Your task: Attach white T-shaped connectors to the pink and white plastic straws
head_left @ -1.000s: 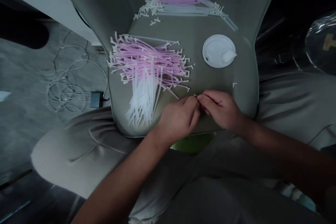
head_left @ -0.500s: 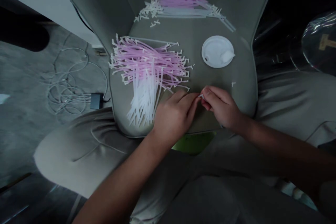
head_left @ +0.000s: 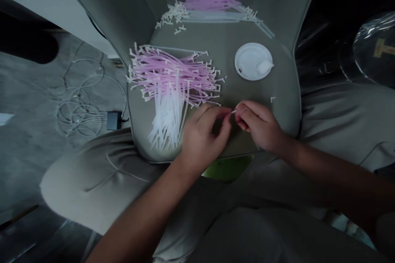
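My left hand [head_left: 203, 135] and my right hand [head_left: 259, 125] meet near the front of a grey seat cushion [head_left: 216, 41]. Both pinch a thin plastic stick with a small white tip [head_left: 233, 112] showing between the fingertips. Just left of my hands lies a heap of pink and white sticks with T-shaped ends [head_left: 173, 78]. A single small white T-piece [head_left: 272, 99] rests on the cushion to the right of my right hand.
A white round plastic lid [head_left: 253, 61] lies behind my hands. A second row of pink and white sticks [head_left: 212, 8] lies at the cushion's back. Coiled white cables and a dark adapter [head_left: 112, 120] lie on the floor to the left. A clear plastic bag [head_left: 375, 49] is at right.
My hands have stayed together over the same spot; the left fingers have curled more around the stick, and the white tip now shows between the fingertips.
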Demonstrator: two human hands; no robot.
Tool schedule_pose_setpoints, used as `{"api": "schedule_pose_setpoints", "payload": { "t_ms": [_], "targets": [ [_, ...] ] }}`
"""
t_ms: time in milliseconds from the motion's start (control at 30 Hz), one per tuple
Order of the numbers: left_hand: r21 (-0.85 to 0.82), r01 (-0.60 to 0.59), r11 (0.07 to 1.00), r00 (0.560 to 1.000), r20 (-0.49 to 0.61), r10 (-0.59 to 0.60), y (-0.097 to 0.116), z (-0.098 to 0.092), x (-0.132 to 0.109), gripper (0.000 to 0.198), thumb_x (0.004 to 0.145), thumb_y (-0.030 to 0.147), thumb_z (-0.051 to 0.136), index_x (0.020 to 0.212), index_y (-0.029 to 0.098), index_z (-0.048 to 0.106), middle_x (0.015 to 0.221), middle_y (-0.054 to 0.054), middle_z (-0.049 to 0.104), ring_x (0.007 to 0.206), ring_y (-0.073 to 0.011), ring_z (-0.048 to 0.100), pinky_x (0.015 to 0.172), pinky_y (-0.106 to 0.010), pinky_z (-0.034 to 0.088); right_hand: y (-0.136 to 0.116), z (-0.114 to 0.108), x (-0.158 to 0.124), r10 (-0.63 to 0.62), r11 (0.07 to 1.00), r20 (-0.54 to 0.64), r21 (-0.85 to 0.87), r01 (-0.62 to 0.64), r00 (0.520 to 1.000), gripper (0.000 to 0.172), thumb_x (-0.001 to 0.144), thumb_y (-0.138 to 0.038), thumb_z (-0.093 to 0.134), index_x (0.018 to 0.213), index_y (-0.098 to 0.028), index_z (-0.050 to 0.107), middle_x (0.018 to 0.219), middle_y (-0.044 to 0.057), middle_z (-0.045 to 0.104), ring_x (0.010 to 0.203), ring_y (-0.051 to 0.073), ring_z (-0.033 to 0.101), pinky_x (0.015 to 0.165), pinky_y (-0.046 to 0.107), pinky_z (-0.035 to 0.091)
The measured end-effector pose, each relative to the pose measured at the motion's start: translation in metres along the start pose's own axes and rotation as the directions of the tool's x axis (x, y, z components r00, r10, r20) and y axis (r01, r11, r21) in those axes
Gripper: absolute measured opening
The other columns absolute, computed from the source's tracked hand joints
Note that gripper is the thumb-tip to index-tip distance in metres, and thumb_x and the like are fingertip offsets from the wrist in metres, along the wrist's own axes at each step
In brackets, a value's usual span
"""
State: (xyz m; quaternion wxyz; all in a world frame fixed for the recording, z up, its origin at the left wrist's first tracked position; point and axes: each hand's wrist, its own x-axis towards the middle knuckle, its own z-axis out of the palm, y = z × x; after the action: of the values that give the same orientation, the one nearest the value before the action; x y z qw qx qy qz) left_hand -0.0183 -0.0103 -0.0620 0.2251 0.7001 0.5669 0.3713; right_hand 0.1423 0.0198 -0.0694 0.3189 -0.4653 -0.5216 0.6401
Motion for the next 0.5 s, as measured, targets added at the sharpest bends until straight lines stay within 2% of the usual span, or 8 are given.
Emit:
{"api": "schedule_pose_setpoints", "payload": {
  "t_ms": [167,500],
  "targets": [
    [-0.022,0.054,0.998,0.998,-0.021,-0.054,0.0007,0.0021,0.0002,0.003,0.087,0.02,0.061,0.087,0.018,0.063,0.081,-0.001,0.066,0.066,-0.0097,0.057,0.063,-0.023,0.048,-0.0013,-0.0002,0.0,-0.007,1.0,0.004,-0.023,0.007,1.0,0.038,0.098,-0.043,0.045,0.069,-0.019,0.05,0.061,-0.004,0.045,0.056,0.008,0.041,0.054,0.024,0.033],
    [-0.058,0.089,0.994,0.996,-0.006,-0.089,0.0004,0.0032,0.0003,0.006,0.086,0.021,0.061,0.081,0.019,0.064,0.075,-0.001,0.065,0.063,-0.0104,0.056,0.059,-0.024,0.046,-0.0065,-0.0011,-0.0011,-0.012,0.992,0.035,-0.126,0.016,0.999,0.038,0.099,-0.04,0.042,0.068,-0.019,0.048,0.059,-0.005,0.043,0.054,0.008,0.039,0.051,0.025,0.029]
  ]
}}
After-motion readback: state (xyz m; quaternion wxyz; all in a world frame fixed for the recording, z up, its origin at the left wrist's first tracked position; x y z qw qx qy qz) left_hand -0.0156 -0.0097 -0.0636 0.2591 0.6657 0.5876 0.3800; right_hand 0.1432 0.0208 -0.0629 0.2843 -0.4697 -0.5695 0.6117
